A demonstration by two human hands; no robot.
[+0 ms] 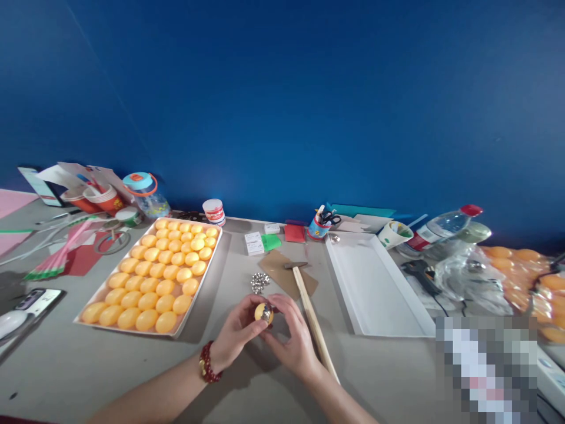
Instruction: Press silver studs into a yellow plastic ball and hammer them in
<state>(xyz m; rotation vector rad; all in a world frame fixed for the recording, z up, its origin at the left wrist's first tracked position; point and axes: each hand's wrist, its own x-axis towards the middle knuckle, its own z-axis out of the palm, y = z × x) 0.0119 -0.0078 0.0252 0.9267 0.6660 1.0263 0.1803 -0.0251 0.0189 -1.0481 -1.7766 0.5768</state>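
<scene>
Surface: one matte grey tabletop (366,383), its far edge meeting a smooth blue wall (282,106). Open room: a plain grey strip between my wrists and the near side; another between the left tray and my left hand (238,335).

Item in work: one small yellow-orange ball (258,312), raised just above the table in front of me, with a shiny silver metal piece (266,313) on its face; the piece's exact shape is too small to tell.

Hands: my left pinches the ball, thumb across its front, fingers curled behind; a dark red beaded bracelet (207,360) circles that wrist. My right hand (293,338) curves about the other side, fingers bent; I cannot tell whether it grips or merely touches.

Beyond my fingers: a loose heap of glinting silver metal bits (259,282).

To the right of the heap: a hammer (314,318), pale wooden handle, dark narrow head lying over a flat brown sheet (276,270).

Left: a shallow white rectangular tray (178,288) of smooth yellow-orange balls (149,300) in rows.

Right: a second shallow white tray (379,288), straight-walled, one silver piece (335,239) at its far left corner.
</scene>
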